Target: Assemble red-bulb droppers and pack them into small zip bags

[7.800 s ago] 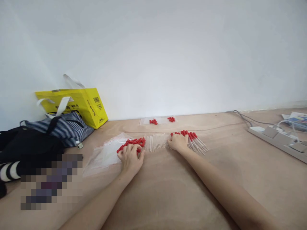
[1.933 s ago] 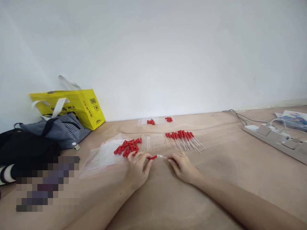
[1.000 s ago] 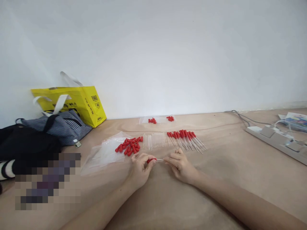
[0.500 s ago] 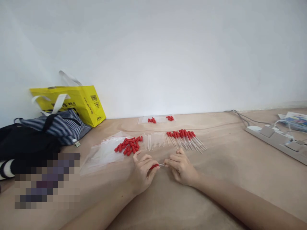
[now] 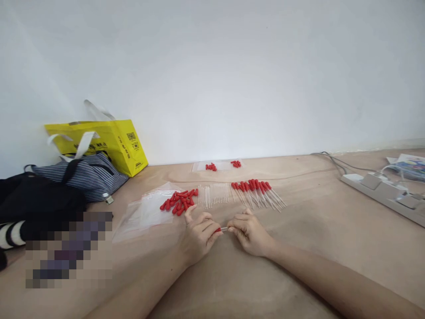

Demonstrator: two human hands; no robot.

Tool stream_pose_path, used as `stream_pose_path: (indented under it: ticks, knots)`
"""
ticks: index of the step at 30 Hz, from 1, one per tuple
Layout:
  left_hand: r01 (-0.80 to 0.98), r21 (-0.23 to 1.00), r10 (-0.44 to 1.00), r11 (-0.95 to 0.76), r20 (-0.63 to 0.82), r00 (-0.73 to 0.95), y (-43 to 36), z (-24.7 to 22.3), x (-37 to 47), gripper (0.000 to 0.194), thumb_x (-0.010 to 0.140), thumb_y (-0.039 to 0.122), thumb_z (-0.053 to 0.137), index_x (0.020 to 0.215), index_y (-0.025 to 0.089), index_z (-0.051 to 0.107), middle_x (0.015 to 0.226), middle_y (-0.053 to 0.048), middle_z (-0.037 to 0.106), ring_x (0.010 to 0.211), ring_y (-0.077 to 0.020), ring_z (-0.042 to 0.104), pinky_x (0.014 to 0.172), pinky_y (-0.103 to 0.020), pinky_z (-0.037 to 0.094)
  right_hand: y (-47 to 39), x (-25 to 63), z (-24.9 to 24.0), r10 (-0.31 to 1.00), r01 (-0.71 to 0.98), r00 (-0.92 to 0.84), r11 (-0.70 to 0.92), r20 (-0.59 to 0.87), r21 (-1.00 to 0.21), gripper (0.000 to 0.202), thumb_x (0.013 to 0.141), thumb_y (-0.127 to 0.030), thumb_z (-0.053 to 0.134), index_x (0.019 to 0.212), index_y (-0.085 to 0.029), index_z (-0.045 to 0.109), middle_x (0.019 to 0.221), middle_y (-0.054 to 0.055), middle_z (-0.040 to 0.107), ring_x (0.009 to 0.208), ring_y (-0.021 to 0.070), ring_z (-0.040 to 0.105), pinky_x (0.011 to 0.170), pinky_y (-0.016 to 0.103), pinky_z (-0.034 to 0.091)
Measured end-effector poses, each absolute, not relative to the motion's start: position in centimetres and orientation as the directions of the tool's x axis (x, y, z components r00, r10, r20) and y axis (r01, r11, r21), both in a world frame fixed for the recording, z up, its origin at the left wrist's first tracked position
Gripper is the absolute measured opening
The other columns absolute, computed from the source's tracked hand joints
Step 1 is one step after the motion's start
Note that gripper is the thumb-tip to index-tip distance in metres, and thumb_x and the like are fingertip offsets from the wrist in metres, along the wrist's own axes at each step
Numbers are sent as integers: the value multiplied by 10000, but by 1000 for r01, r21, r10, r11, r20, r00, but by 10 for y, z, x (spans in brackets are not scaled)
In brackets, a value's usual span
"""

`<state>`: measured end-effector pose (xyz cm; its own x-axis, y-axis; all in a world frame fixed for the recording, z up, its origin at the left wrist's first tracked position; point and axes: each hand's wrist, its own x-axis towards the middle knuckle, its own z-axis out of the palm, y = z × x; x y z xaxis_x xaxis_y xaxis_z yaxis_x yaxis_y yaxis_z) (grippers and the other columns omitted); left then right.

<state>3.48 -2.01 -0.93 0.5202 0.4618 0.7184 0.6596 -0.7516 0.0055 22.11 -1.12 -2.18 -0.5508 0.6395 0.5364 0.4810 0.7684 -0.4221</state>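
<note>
Bulb (image 5: 218,230), red and mostly hidden, sits pinched in your left hand (image 5: 202,235), only its end showing past the fingertips. Your right hand (image 5: 248,231) pinches a thin clear tube (image 5: 224,229), which spans the narrow gap between your hands and meets the bulb; you cannot tell how deep it goes. Both hands are low over the bench (image 5: 252,283). Beyond your left hand you have a pile of loose red bulbs (image 5: 180,202), just beside some clear plastic bags (image 5: 149,209). To the right of that pile, bare tubes (image 5: 214,195) lie in a row, and next to them red-capped tubes (image 5: 257,187) fan out past your right hand. Near the wall (image 5: 232,79) lies another clear bag (image 5: 222,165) with two red clusters. A yellow bag (image 5: 134,153) stands at your far left.
</note>
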Motion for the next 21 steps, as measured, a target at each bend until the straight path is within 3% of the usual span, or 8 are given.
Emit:
stream_pose_path:
  ticks: [3, 6, 9, 12, 14, 17, 21]
  knots:
    - [671, -75, 432, -738, 712, 554, -19, -9, 34, 196, 833, 236, 467, 678, 203, 582, 567, 61, 622, 718, -128, 572, 984, -464, 78, -10, 223, -21, 682, 473, -559, 729, 471, -495, 235, 857, -190, 360, 759, -175, 574, 668, 0, 579, 621, 109, 489, 662, 261, 261]
    - [683, -20, 474, -730, 705, 527, -17, -7, 33, 178, 824, 273, 488, 688, 221, 591, 585, 65, 638, 719, -134, 567, 979, -459, 85, -9, 224, -17, 693, 476, -577, 716, 433, -511, 244, 871, -208, 350, 793, -177, 579, 685, 5, 590, 648, 113, 503, 675, 261, 273]
    - [700, 58, 546, -712, 673, 499, -14, -4, 31, 161, 818, 292, 497, 706, 241, 601, 637, 67, 658, 729, -135, 562, 972, -446, 91, -7, 225, -13, 649, 509, -626, 760, 432, -404, 214, 860, -199, 375, 860, -184, 589, 738, 19, 604, 720, 129, 510, 696, 275, 263]
    - [760, 61, 612, -647, 637, 469, -8, -3, 26, 117, 791, 334, 525, 847, 272, 607, 820, 33, 674, 851, -173, 551, 945, -445, 128, -1, 228, -11, 679, 613, -604, 730, 417, -301, 176, 822, -203, 438, 853, -207, 612, 781, 24, 619, 779, 153, 515, 706, 295, 238]
    - [841, 62, 673, -538, 632, 384, -2, -4, 19, 256, 754, 386, 553, 978, 266, 572, 970, -18, 642, 947, -217, 516, 920, -452, 159, 10, 231, -9, 779, 722, -477, 612, 407, -324, 175, 807, -213, 452, 830, -219, 625, 812, 22, 631, 800, 161, 526, 708, 297, 236]
    - [945, 90, 748, -314, 636, 188, 8, -5, 9, 360, 728, 390, 561, 1049, 229, 529, 1056, -72, 595, 1005, -250, 473, 900, -457, 181, 34, 233, -5, 928, 860, -172, 305, 330, -409, 199, 799, -239, 438, 807, -222, 637, 827, 19, 649, 784, 159, 548, 693, 280, 256]
    - [988, 108, 805, -109, 592, 24, 17, -8, -3, 343, 709, 350, 565, 1027, 224, 532, 1057, -79, 579, 1010, -261, 451, 868, -446, 209, 63, 227, -1, 971, 943, 71, 9, 228, -333, 249, 800, -271, 406, 766, -204, 643, 766, 40, 657, 755, 177, 562, 677, 286, 262]
